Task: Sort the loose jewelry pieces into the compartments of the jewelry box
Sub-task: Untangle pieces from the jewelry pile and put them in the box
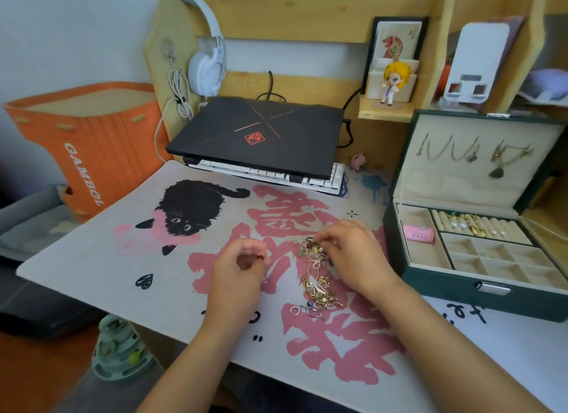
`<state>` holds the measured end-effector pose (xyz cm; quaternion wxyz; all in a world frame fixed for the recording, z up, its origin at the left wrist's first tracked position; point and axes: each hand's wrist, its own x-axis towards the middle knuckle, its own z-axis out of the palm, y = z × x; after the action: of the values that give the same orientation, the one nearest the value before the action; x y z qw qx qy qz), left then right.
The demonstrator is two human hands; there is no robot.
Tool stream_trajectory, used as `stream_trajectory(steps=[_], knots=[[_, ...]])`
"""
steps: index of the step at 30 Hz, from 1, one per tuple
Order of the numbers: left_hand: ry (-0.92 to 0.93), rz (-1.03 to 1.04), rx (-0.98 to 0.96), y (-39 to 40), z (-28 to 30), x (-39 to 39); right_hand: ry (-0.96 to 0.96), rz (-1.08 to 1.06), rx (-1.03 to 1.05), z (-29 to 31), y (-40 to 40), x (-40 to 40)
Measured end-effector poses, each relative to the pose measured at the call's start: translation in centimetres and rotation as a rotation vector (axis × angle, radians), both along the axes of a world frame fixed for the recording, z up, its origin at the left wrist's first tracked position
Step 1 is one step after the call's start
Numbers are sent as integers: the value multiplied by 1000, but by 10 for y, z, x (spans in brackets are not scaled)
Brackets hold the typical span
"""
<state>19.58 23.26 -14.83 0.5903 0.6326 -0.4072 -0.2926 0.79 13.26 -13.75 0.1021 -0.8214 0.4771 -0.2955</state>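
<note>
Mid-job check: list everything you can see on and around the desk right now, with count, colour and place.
jewelry pile: one tangle, mostly gold, mat centre
silver rings: few, near edge of pile
jewelry box: one, dark green, open, right
pink roll: one, box's left compartment
necklaces: several, box lid
desk mat: one, white with pink print and black cat
laptop: one, black, closed, on white keyboard
headphones: one, white, shelf side
figurine: one, yellow-haired, shelf
left hand: pinches small piece
right hand: fingers in pile

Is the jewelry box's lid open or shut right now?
Open. The jewelry box has its lid standing upright, necklaces hanging inside it, and the tray compartments exposed below.
</note>
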Motion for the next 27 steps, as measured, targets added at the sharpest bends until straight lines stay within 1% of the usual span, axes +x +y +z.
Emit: stream_trajectory(steps=[3,5,11,14,17,19,27], knots=[[59,-13,-8,2,4,2,208,117,-1,12,-14,16],[105,-32,-11,2,5,4,300,163,9,15,-18,25],[258,-98,-23,2,5,12,367,154,130,21,-23,30],[317,-99,-41,1,4,13,374,153,135,21,-24,27],[311,-90,-35,1,5,12,407,152,98,25,-24,26],[297,-88,-26,2,7,11,368,146,80,29,-27,24],[127,-110,25,6,10,6,18,60,210,71,-17,-2]])
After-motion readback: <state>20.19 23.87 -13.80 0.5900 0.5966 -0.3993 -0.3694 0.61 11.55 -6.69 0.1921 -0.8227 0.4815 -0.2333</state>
